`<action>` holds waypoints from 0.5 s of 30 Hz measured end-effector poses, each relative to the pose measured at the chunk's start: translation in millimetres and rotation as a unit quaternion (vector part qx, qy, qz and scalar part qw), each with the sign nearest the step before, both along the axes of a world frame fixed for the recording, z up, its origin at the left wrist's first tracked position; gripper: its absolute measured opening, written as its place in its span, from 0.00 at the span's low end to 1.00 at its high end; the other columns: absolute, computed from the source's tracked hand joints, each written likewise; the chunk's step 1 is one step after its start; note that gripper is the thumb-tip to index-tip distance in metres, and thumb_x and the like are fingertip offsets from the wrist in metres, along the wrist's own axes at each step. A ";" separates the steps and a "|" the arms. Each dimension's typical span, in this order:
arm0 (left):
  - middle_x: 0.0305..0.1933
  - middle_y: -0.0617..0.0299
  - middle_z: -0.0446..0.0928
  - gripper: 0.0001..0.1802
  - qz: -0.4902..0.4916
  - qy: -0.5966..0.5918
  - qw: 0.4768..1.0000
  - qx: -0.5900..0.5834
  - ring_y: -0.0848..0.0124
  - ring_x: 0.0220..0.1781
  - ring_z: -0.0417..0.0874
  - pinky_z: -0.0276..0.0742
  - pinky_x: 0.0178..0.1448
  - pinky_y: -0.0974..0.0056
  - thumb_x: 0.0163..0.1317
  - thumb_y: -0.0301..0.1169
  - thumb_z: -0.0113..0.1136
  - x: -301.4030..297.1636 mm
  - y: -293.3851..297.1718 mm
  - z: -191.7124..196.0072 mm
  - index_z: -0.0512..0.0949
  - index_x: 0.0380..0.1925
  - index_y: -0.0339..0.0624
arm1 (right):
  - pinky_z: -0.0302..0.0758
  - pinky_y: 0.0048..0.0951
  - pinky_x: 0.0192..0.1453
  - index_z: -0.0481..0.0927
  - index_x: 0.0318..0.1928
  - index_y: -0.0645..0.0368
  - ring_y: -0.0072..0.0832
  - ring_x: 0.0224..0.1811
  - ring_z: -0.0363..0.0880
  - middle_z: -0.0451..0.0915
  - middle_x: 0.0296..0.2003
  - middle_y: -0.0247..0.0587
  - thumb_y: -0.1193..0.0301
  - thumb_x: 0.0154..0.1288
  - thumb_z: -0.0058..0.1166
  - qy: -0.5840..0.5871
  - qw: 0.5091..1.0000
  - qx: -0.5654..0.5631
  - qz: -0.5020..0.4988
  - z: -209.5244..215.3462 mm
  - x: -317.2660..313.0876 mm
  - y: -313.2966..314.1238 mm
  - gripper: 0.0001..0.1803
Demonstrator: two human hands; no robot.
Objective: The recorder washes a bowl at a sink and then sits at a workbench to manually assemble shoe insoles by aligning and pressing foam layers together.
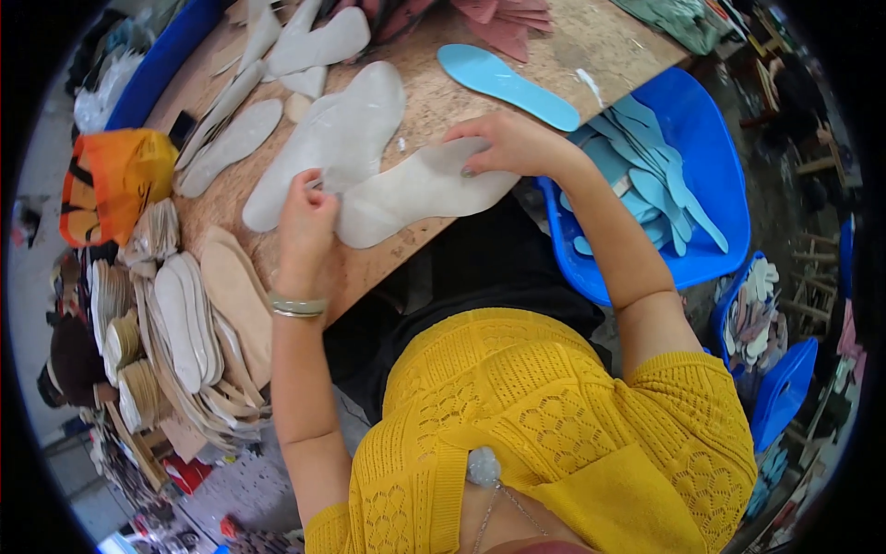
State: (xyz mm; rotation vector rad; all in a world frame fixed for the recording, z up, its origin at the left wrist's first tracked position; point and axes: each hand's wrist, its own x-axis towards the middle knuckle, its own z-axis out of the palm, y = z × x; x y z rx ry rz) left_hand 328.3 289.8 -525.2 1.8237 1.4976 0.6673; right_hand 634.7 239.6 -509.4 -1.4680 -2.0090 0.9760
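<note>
Over the front edge of the wooden worktable I hold a white insole (415, 189) with both hands. My right hand (506, 148) grips its right end, thumb on top and fingers along the far edge. At the left end, my left hand (309, 217) is closed in a pinch by the insole's edge; the exact contact of the fingertips is partly hidden. Larger whitish insole pieces (328, 138) lie overlapping on the table just beyond. A light blue insole (508, 86) rests flat beyond my right hand.
A blue tub (729, 175) with several light blue insoles stands right of the worktable (591, 42). Stacked insoles (189, 319) and an orange bag (115, 180) are at the left. Reddish pieces (503, 23) lie at the far side.
</note>
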 end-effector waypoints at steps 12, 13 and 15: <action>0.30 0.58 0.75 0.11 -0.080 0.149 0.986 -0.001 0.70 0.31 0.75 0.72 0.37 0.66 0.52 0.30 0.61 3.8 29.6 5.8 0.75 0.32 0.34 | 0.74 0.39 0.46 0.80 0.47 0.54 0.43 0.40 0.79 0.81 0.36 0.48 0.70 0.49 0.59 -0.085 0.993 0.072 -0.040 -9.9 -0.4 12.6 0.21; 0.30 0.59 0.75 0.10 -0.078 0.139 0.987 -0.015 0.71 0.31 0.74 0.72 0.37 0.67 0.52 0.29 0.61 5.4 30.2 10.4 0.75 0.31 0.34 | 0.74 0.39 0.46 0.80 0.46 0.54 0.44 0.41 0.78 0.81 0.36 0.47 0.70 0.49 0.59 -0.093 0.990 0.088 -0.065 -12.4 -1.1 12.3 0.20; 0.30 0.61 0.74 0.10 -0.087 0.149 0.985 -0.007 0.73 0.31 0.73 0.71 0.36 0.68 0.52 0.26 0.60 -8.5 45.9 18.0 0.73 0.33 0.34 | 0.74 0.40 0.47 0.79 0.46 0.53 0.43 0.43 0.78 0.81 0.37 0.46 0.70 0.49 0.59 -0.105 0.990 0.071 -0.065 -12.1 2.8 9.5 0.19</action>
